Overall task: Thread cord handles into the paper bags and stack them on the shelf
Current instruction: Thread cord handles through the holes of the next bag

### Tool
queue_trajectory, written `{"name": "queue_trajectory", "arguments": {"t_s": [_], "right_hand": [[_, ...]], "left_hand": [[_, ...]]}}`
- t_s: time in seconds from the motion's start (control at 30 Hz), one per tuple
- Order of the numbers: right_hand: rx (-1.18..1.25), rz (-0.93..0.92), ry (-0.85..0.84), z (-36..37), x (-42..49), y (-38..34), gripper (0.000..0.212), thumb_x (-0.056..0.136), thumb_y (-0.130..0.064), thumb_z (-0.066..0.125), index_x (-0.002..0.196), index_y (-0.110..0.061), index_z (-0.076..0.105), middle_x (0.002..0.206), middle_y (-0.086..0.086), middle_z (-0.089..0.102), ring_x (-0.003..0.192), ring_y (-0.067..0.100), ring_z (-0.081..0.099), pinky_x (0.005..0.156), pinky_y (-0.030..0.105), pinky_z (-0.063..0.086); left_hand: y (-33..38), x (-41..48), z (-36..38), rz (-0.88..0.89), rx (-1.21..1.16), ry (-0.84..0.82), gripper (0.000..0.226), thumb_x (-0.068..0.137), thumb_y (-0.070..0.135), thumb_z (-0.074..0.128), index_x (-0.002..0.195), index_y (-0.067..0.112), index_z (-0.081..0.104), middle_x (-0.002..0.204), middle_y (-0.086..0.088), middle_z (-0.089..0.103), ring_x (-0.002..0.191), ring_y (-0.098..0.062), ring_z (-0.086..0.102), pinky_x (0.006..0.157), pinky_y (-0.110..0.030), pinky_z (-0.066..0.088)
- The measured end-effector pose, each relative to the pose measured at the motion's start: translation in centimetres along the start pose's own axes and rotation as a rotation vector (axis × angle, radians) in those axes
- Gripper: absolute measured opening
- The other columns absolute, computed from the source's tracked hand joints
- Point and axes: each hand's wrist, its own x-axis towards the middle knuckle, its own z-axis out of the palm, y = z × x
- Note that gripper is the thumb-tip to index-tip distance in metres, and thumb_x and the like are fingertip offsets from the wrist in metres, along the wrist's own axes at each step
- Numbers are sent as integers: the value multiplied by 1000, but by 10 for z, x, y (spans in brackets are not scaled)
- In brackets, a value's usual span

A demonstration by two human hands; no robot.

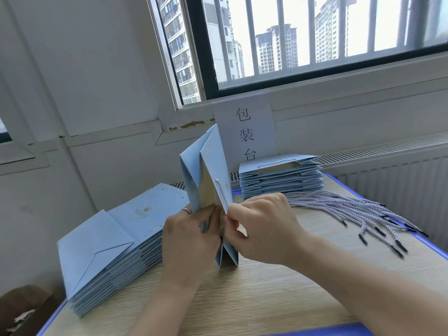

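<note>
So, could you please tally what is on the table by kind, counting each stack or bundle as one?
Stacks of flat bags: 2
Upright bag: 1
Bundle of loose cords: 1
Total: 4

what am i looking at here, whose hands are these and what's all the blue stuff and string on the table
There is no machine here, and only one picture. It comes from a camera worn on a person's head, looking down at their own hands.

The left hand and right hand both pinch a light blue paper bag, folded and stood on end on the wooden table. A striped cord handle shows on its front.

To the left lies a stack of flat bags. A second stack sits farther back on the right, and its top bag shows a cord. The loose cords beside it are spare handles.
</note>
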Motion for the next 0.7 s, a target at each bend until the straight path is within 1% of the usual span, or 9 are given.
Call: {"name": "queue_trajectory", "arguments": {"t_s": [0.1,0.2,0.27,0.37,0.43,0.53,0.6,0.67,0.7], "right_hand": [[-3,-2,11,0,0,-1,33,85,-25,52,55,-16,45,43,-5,42,38,20,39,38,27,34],[2,2,16,0,0,-1,33,85,-25,53,55,-16,45,43,-5,41,39,18,36,38,27,34],[2,1,18,0,1,-1,33,86,-25,54,55,-17,45,43,-6,41,41,17,30,39,25,33],[0,-9,20,-1,1,0,33,87,-25,56,57,-18,45,45,-7,41,46,14,24,40,24,29],[10,-19,20,-2,1,0,33,88,-25,57,58,-19,46,46,-8,40,47,13,23,40,24,29],[22,-22,15,-4,1,0,32,89,-26,58,59,-19,48,50,-11,33,48,13,23,41,24,26],[18,-19,-3,-4,1,0,32,90,-27,57,60,-19,49,48,-11,34,46,13,23,42,23,23],[12,-15,-20,-4,0,0,32,91,-28,56,61,-19,49,45,-10,38,44,13,24,44,23,21],[9,-13,-27,-4,-1,0,32,91,-29,56,62,-19,50,45,-9,39,43,13,25,44,23,20]], "left_hand": [[1,-2,3,-48,2,-53,36,77,43,46,56,15,57,46,-2,42,49,-27,39,44,-38,37],[2,-3,3,-59,-7,-60,35,76,44,46,57,17,57,47,-1,40,50,-23,35,45,-35,36],[2,-3,1,-62,7,-48,31,76,43,46,63,20,60,47,1,38,49,-20,33,45,-30,34],[5,-2,-3,-2,70,-26,22,77,39,47,74,28,66,51,9,35,48,-16,34,45,-24,28],[6,-2,-6,34,93,-7,23,80,38,50,73,31,71,58,11,42,48,-19,40,44,-25,33],[5,-3,-9,63,158,36,28,82,40,52,68,27,74,76,11,63,48,-26,50,42,-31,42],[6,-4,-11,91,214,37,32,82,39,53,64,22,73,85,6,69,46,-28,50,41,-28,38],[8,-5,-12,97,239,21,33,82,39,54,60,20,70,89,3,70,44,-26,49,45,-22,31],[9,-6,-12,93,233,10,33,81,40,54,59,20,70,94,4,71,45,-24,50,46,-21,30]]}}
